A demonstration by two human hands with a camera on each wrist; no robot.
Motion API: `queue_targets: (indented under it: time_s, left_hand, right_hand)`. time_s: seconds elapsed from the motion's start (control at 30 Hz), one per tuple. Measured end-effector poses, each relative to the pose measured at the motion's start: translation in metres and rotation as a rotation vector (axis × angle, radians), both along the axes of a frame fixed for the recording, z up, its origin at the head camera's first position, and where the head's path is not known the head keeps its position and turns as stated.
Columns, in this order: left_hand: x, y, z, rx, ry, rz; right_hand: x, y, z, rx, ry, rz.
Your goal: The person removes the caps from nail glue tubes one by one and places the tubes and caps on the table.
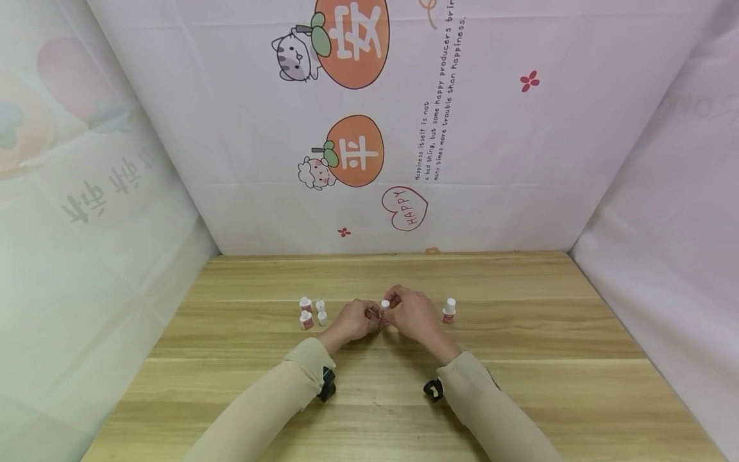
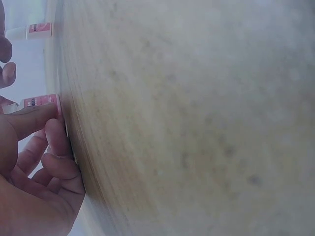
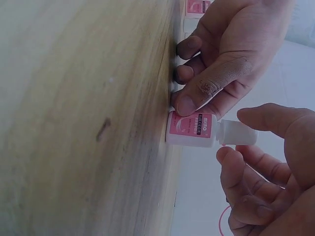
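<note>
A small glue bottle (image 3: 191, 129) with a pink label and white cap (image 3: 238, 132) stands upright on the table. My left hand (image 1: 356, 319) pinches its lower body between thumb and fingers, low by the tabletop. My right hand (image 1: 413, 314) has its thumb and fingertips on either side of the cap, pinching it. Left of my hands, in the head view, are two similar glue bottles (image 1: 306, 320) with white tops. Two small white pieces (image 1: 322, 317) lie beside them. Another glue bottle (image 1: 449, 311) with a tall white cap stands to the right.
The wooden table (image 1: 369, 423) stretches around both arms. A white printed cloth (image 1: 491, 160) hangs behind it, with more cloth at both sides. Dark straps (image 1: 327, 384) sit on the wrists.
</note>
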State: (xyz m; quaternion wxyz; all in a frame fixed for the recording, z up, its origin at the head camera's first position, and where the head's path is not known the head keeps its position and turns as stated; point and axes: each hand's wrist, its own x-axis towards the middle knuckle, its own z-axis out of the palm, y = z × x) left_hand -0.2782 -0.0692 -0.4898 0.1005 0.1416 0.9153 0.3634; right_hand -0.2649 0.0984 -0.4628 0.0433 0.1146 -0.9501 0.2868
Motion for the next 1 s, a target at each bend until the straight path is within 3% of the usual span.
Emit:
queue_targets:
  time_s: [1.0]
  left_hand:
    - [0.001,-0.001,0.0012,0.014,0.021,-0.009]
  right_hand:
    - [0.0028,-0.0011,0.0034,0.005,0.007,0.016]
